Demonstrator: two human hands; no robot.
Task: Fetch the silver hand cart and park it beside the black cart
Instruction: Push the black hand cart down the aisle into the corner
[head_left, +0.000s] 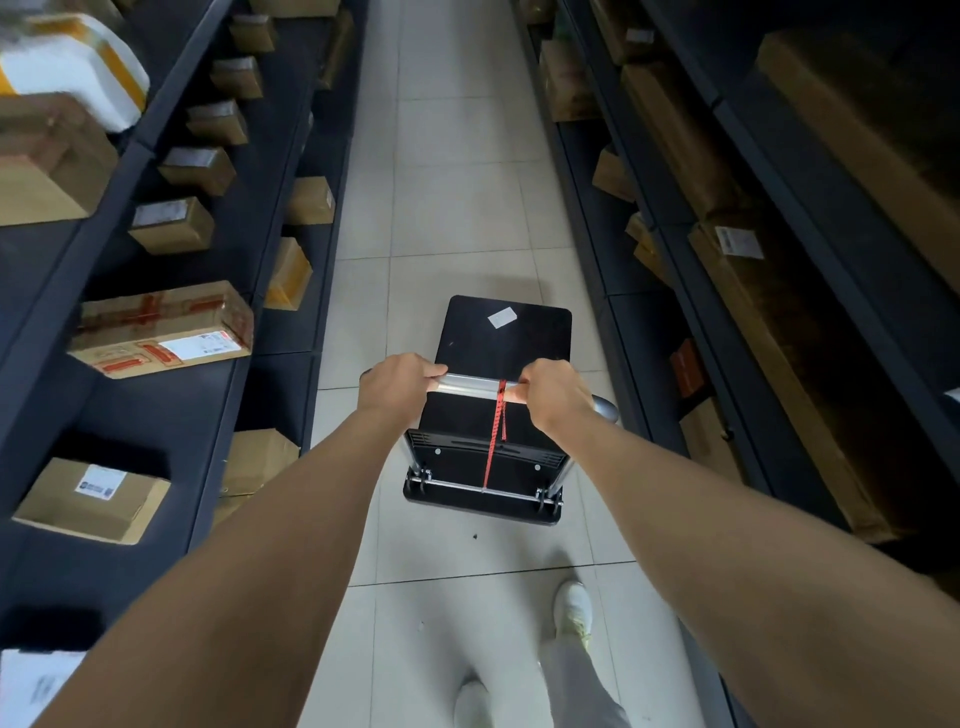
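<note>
The silver hand cart (501, 338) stands in the aisle just ahead of me, with a black platform bearing a white sticker and a silver tube handle (470, 386). A red cord (496, 431) hangs from the handle down to the cart's rear bar. My left hand (397, 384) grips the handle's left end and my right hand (553, 395) grips its right end. Both arms reach straight forward. No black cart is in view.
Dark shelving lines both sides of the narrow tiled aisle (457, 197). Cardboard boxes (163, 327) sit on the left shelves, long brown cartons (779, 332) on the right ones. My white shoe (573, 608) is on the floor behind the cart.
</note>
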